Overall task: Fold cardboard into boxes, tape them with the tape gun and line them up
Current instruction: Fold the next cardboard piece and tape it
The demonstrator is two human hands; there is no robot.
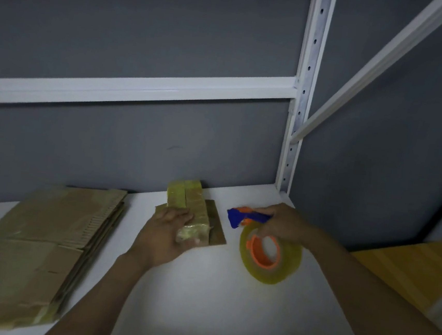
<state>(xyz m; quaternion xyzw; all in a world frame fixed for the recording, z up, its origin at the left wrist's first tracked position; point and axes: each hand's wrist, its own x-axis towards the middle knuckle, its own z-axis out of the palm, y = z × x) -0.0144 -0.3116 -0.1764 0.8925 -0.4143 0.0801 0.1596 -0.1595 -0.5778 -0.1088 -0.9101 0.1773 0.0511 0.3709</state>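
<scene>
Left hand lies flat-fingered on a small taped box near the worktop's back edge, steadying it; right hand grips the tape gun, seemingly ready to tape.

Right hand hides tape gun handle; cardboard stack cropped left

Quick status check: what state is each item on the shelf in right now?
box: folded, taped along top, left hand pressing on it
tape gun: gripped in right hand, apart from box
cardboard stack: flat, unfolded, no hand on it
</scene>
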